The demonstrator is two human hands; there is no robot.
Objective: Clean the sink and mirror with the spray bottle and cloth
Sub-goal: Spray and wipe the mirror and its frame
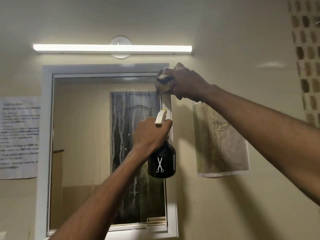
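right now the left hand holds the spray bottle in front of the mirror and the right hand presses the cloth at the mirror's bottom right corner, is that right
Not quite. In the head view the right hand presses the cloth at the top right corner of the mirror, not the bottom right. The rest holds: the left hand holds the spray bottle in front of the mirror.

Light: a long white lamp (112,48) glows on the wall near the top of the frame.
Round plate: a white disc (120,47) sits behind the lamp's middle.
Left paper: a printed sheet (19,137), blurry words.
Right paper: a line drawing (221,141) of a person.
Tiles: small brown squares (306,54), upper right.
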